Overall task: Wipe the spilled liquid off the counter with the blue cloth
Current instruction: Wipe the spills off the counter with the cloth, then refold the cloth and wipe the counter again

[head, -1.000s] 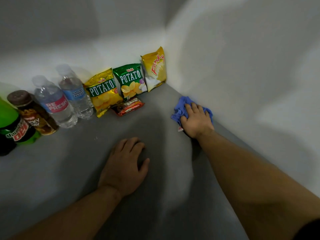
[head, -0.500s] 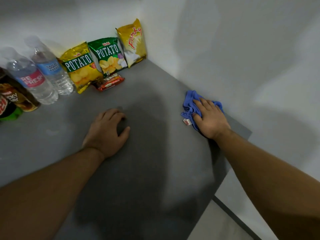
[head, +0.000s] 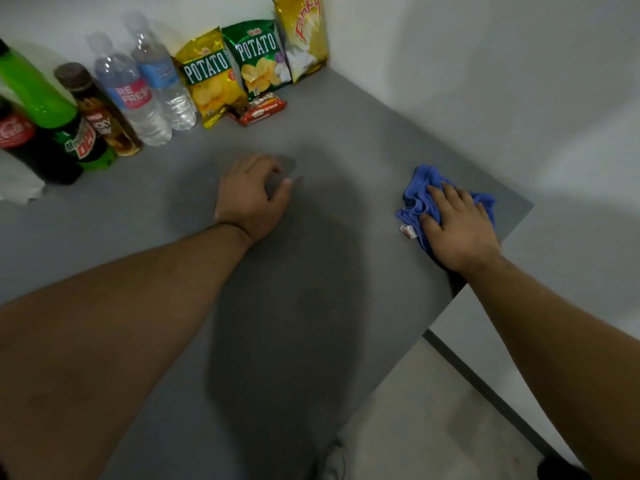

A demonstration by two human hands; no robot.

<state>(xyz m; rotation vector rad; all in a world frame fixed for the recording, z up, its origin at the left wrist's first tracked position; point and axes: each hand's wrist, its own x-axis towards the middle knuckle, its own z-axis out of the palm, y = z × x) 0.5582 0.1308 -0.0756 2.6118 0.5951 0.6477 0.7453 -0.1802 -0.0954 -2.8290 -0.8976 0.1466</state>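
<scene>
The crumpled blue microfibre cloth [head: 420, 199] lay on the grey matt counter [head: 329, 126], close to its right-hand edge and beside the white wall. Your right hand [head: 457, 226] pressed flat on the cloth, fingers spread and extended, pinning rather than gripping it; a small white tag showed at the cloth's left fringe. Over the last second you had drawn the cloth back from the far corner, away from the snack packets and along the wall toward the counter's near right corner. I judge that this was one wiping stroke completed. No liquid could be made out on the counter, so the remaining extent of the spill cannot be confirmed.

Left of the cloth, well apart, your left hand [head: 251, 195] had stayed braced on the counter, fingers curled under, holding nothing.

Far left of the cloth, at the back wall, legible writing read: "Funky" on the yellow crisp packet [head: 303, 36], "POTATO" on the green packet [head: 258, 58] and the gold packet [head: 207, 74], "REFRESH" on one clear water bottle [head: 130, 98]. Other labels were only partly readable.
</scene>
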